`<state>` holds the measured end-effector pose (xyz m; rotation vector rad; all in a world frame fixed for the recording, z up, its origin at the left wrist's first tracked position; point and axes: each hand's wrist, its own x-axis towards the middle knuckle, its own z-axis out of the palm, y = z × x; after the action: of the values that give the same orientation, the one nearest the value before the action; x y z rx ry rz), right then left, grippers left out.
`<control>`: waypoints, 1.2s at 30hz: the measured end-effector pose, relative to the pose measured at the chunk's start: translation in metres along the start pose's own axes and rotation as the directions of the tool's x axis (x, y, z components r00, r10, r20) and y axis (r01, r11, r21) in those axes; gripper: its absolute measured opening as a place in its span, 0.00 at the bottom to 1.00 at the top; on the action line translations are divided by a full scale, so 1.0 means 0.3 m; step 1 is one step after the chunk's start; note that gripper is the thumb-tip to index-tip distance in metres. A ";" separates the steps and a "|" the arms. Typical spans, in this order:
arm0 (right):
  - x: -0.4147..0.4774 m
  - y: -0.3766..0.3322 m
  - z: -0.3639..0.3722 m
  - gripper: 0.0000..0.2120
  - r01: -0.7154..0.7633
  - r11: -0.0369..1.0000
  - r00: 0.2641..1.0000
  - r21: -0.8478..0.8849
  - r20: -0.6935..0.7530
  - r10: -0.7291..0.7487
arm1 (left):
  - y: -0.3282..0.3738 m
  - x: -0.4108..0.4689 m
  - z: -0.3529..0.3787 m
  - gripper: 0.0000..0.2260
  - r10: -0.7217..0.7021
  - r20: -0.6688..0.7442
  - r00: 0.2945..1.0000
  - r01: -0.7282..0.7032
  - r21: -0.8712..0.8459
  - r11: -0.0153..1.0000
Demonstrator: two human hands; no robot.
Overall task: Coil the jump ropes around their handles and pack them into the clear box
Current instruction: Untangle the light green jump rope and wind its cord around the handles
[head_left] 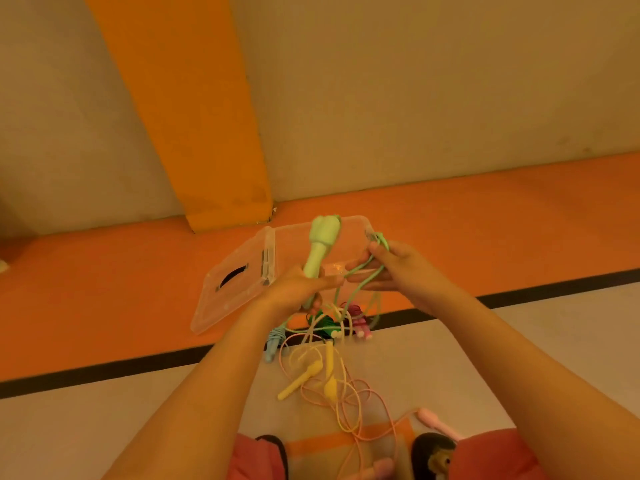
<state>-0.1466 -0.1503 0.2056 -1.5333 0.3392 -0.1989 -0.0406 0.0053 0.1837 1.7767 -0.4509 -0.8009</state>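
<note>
Handle stands near-upright, gripped by left hand, top tipped toward box behind; right hand, just right of it, pinches cord for winding.

Left arm: showing bare from the left hand back to the picture's edge.
Right arm: showing bare behind the right hand too.
Legs: wearing pinkish-red cloth, far below the grip.
Dark strip: edging the left leg's cloth.

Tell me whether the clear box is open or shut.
Open. The clear box has its lid swung out to the left, lying flat on the orange floor, which leaves the top uncovered.
</note>
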 end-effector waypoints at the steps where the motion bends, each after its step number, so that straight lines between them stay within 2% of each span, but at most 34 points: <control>1: -0.001 -0.016 -0.005 0.14 0.019 0.999 1.000 0.044 -0.019 -0.019 | -0.011 -0.006 0.008 0.14 -0.010 0.032 0.999 0.008 0.061 0.998; 6: -0.002 -0.068 -0.034 0.13 0.115 0.979 0.991 0.165 -0.086 -0.102 | -0.032 -0.012 0.054 0.15 0.006 0.101 0.995 -0.013 0.067 0.998; 11: -0.015 -0.080 -0.071 0.13 0.154 0.975 0.975 0.160 -0.186 -0.123 | -0.028 -0.007 0.060 0.16 0.070 0.016 0.997 -0.071 0.164 0.984; 14: -0.027 -0.079 -0.100 0.13 0.131 0.991 0.963 0.007 -0.240 -0.125 | -0.003 -0.013 0.051 0.14 0.091 0.048 0.995 -0.092 0.012 0.996; 17: -0.035 -0.055 -0.103 0.12 0.097 0.986 0.970 -0.138 -0.208 -0.124 | 0.036 -0.027 0.058 0.10 0.130 0.084 0.988 -0.108 -0.224 0.969; 20: -0.038 -0.030 -0.072 0.12 0.097 0.970 0.980 -0.223 -0.150 -0.132 | 0.082 -0.036 0.070 0.08 0.186 0.051 0.981 -0.141 -0.467 0.873; 22: -0.037 -0.013 -0.055 0.13 0.088 0.972 0.986 -0.220 -0.118 -0.116 | 0.112 -0.040 0.069 0.08 0.213 -0.002 0.977 -0.171 -0.603 0.779; 24: -0.035 0.011 -0.048 0.13 0.035 0.956 0.991 -0.292 -0.111 -0.071 | 0.130 -0.041 0.057 0.07 0.224 -0.050 0.973 -0.193 -0.706 0.681; 26: -0.029 0.037 -0.047 0.13 -0.002 0.939 0.992 -0.344 -0.122 -0.043 | 0.133 -0.038 0.038 0.07 0.222 -0.086 0.971 -0.212 -0.739 0.640; 30: -0.024 0.040 -0.056 0.12 -0.007 0.939 0.984 -0.344 -0.168 -0.055 | 0.110 -0.026 -0.009 0.08 0.199 -0.186 0.962 -0.272 -0.683 0.678; 36: -0.019 0.023 -0.098 0.13 0.030 0.948 0.956 -0.318 -0.267 -0.120 | 0.075 -0.019 -0.091 0.11 0.108 -0.371 0.922 -0.343 -0.655 0.673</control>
<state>-0.1624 -0.1759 0.1991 -1.8357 0.5598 -0.4465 -0.0234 0.0199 0.2116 1.0428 -0.1113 -0.4121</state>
